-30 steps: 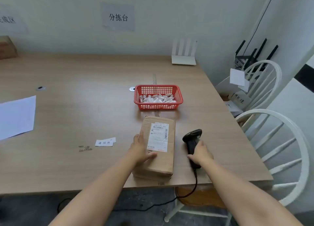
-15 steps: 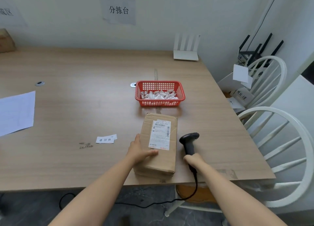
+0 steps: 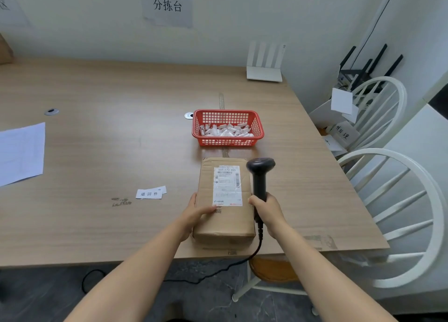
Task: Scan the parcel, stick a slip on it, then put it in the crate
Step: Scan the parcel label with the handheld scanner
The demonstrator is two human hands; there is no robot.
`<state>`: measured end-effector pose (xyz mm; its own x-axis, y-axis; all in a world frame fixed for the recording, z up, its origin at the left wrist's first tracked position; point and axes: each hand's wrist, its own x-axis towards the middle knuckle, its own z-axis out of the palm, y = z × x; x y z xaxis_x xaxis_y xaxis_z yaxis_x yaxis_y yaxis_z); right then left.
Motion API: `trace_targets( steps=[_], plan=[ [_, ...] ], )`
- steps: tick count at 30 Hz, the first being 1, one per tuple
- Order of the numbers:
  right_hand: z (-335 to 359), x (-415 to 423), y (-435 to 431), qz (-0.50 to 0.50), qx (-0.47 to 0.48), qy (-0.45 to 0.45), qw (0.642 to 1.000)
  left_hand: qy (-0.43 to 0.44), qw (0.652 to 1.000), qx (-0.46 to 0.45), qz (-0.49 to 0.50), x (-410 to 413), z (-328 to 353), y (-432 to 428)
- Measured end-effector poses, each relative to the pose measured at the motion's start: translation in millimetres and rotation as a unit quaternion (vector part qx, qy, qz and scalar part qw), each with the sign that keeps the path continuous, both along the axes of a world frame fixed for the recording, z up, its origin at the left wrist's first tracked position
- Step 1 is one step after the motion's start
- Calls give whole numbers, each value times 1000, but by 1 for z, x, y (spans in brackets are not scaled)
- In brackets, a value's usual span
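A brown cardboard parcel (image 3: 224, 221) lies near the table's front edge, a white shipping label (image 3: 227, 185) on its top. My left hand (image 3: 197, 214) rests flat on the parcel's left side, fingers on its top. My right hand (image 3: 268, 214) is closed around the handle of a black barcode scanner (image 3: 260, 174), held upright over the parcel's right edge with its head above the label's far corner. Two white slips (image 3: 150, 192) with printed characters lie on the table to the left of the parcel.
A red mesh basket (image 3: 228, 141) with several small white pieces stands just beyond the parcel. A white sheet (image 3: 20, 152) lies far left. A white router (image 3: 264, 63) sits at the back wall. Two white chairs (image 3: 397, 200) stand right of the table. The scanner cable (image 3: 218, 269) hangs off the front edge.
My right hand lifted the scanner off the table and brought it left, upright over the parcel's right edge. My left hand stayed on the parcel.
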<state>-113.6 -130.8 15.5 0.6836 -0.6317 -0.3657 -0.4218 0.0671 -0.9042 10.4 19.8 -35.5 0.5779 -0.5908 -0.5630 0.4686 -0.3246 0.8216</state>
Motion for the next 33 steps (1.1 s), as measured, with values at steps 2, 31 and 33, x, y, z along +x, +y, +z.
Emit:
trace_targets(
  steps=[2,31,33],
  plan=[
    [3,-1,-4,-4,-5,-4,1000,36,999,-19,12,-5,0,2],
    [71,-26,45,81,-7,-165,983,-165,983,-84,11,-11,36,6],
    [73,-27,45,77,-20,-163,984,-171,981,-87,8,-10,36,6]
  ],
)
